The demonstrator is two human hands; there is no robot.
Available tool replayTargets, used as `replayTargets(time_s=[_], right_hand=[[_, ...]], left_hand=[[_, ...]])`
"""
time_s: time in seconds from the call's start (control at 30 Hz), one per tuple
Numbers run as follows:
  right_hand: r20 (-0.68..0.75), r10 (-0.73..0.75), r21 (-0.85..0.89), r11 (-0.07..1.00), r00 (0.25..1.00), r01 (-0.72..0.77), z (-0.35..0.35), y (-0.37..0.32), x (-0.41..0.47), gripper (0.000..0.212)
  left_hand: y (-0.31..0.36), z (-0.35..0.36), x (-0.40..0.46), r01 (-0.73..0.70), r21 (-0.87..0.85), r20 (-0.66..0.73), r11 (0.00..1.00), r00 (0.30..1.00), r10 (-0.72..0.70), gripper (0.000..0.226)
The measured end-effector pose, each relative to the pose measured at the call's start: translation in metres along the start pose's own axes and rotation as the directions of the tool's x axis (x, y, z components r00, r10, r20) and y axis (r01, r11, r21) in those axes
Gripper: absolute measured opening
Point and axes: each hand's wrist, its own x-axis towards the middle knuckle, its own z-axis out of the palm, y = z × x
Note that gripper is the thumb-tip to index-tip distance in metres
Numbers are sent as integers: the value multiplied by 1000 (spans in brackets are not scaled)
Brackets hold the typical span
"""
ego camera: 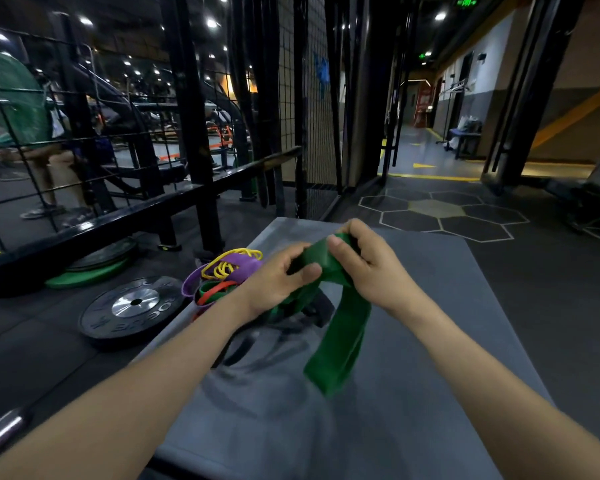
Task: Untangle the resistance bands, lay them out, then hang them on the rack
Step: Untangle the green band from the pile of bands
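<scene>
— Judging by the heap, how far had the work got?

— Barely begun, I'd say. Both hands were on one wide green band: the left hand pinched its upper fold, the right hand had thumb and fingers curled round the same fold, and the loose end hung down over the grey mat.

— And the other bands?

— Knotted together at the mat's far left edge: a thin yellow band, a purple band, a red band, and dark bands under the hands, too blurred to sort apart.

— Anything laid out or hung?

— Nothing lay flat and separate. A black frame stood far left, beyond a weight plate; whether that was the rack, I couldn't tell.
</scene>
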Motion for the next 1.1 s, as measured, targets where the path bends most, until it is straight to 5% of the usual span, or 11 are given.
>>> replayTargets(time_s=[0.13, 0.27, 0.43, 0.6, 0.7, 0.77, 0.93, 1.1], right_hand=[[-56, -21, -19, 1000, 998, 20, -24, -5, 3, 20], [-208, 7, 121, 992, 978, 18, -44, 3, 9, 21], [-265, 169, 40, 986, 949, -164, -49, 55, -8, 24], [-81, 389, -379, 839, 917, -390, -43, 118, -46, 29], [77, 607, -726, 578, 791, -373, -34, 139, -55, 23], [88, 671, -796, 492, 736, -354, -27, 140, -56, 25], [105, 481, -726, 635, 870, -263, 8, 127, -40, 31], [232, 487, -637, 731, 842, -247, 62, 139, -22, 25]], left_hand=[[-18, -8, 8, 52, 164, 12, 985, 998, -55, 53], [-45, -11, 13, 81, 402, -95, 912, 994, -46, 72], [-91, -12, 14, 162, 596, -129, 787, 986, -105, 45], [-116, -19, -10, 187, 736, -77, 651, 978, -194, 27], [-128, -12, -22, 145, 762, -4, 631, 975, -220, 18], [-134, -3, -27, 133, 767, 4, 628, 977, -213, 16], [-142, 5, -27, 119, 784, -23, 609, 986, -163, 17], [-148, -4, -27, 112, 754, -91, 648, 994, -66, 23]])
